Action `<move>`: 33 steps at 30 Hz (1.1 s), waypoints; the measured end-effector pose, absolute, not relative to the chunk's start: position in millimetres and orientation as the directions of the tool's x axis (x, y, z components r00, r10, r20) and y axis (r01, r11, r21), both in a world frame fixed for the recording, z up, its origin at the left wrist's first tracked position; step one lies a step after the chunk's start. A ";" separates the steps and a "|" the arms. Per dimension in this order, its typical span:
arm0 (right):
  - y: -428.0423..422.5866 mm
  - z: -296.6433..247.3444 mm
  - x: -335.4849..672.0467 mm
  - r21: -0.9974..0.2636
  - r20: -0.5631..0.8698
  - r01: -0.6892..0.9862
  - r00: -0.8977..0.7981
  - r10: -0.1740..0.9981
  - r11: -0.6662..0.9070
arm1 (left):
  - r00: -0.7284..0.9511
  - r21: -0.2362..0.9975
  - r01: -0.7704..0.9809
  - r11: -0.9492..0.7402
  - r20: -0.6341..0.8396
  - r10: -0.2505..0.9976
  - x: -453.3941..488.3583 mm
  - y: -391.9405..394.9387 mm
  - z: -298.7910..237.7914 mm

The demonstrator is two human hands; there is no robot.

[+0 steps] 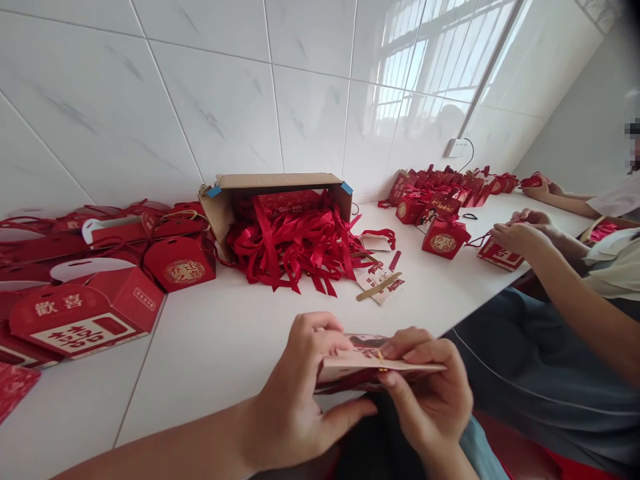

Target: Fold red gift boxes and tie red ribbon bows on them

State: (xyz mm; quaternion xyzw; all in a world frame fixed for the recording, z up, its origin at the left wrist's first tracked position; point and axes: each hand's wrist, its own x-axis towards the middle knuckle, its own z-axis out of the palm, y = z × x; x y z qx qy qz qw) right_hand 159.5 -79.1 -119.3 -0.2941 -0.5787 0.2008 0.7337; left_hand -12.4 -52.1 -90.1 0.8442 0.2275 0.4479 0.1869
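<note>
Both my hands hold a small flat card (371, 369) with a pale back and a red printed face, at the near edge of the white counter (220, 333). My left hand (300, 393) grips its left end, fingers curled over the top. My right hand (430, 393) pinches its right part between thumb and fingers, near a small gold spot. Further back lie loose tags (381, 279) with a wooden stick on them.
A cardboard box (280, 193) lies on its side, spilling red ribbons (300, 247). Flat and folded red gift boxes (90, 280) pile up at the left. Finished red boxes (440, 200) stand at the back right, where two other people's hands (520, 233) work.
</note>
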 end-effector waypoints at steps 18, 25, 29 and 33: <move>-92.7 -101.4 183.3 -0.656 0.753 0.080 0.126 0.646 0.750 | 0.397 0.739 0.052 -0.672 0.602 0.693 -9.8 -56.5 7.8; -105.2 -93.1 187.3 -0.563 0.823 0.178 0.036 0.567 0.807 | 0.558 0.825 0.135 -0.549 0.395 0.730 10.1 -81.3 11.2; -107.0 -92.3 192.9 -0.559 0.825 0.207 0.038 0.564 0.803 | 0.651 0.828 0.186 -0.529 0.299 0.697 8.8 -83.3 5.1; -106.3 -92.9 195.9 -0.566 0.820 0.200 0.035 0.572 0.800 | 0.748 0.705 0.219 -0.675 0.323 0.580 8.8 -73.7 -7.1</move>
